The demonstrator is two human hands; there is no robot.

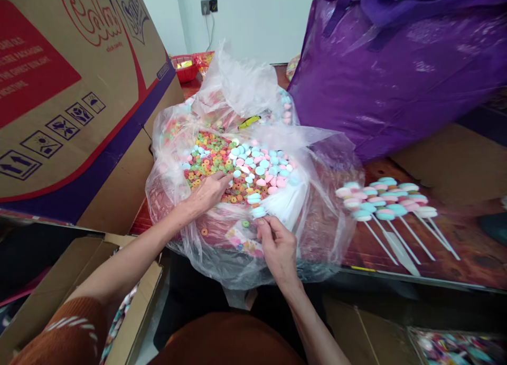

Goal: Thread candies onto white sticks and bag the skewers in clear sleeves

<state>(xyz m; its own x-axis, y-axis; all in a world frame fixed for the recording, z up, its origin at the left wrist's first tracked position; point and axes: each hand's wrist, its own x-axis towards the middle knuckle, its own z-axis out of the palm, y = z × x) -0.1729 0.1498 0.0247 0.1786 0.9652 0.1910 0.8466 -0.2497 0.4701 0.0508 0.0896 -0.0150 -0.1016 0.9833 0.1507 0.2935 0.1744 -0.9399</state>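
Observation:
My right hand is closed in a pinch at the lower end of a marshmallow skewer. Pale blue marshmallows and an orange piece are stacked along it, and its stick is mostly hidden. Over the ring candies, my left hand has its fingers drawn together; what lies in them, if anything, is hidden. Loose pink, blue and white marshmallows lie beside the rings on clear plastic bags. A bundle of white sticks rests just right of the skewer.
Finished-looking marshmallow skewers lie piled on the red-brown table at right. A large printed carton stands at left, a purple bag at back right. Behind are a red basket and an open box sits below left.

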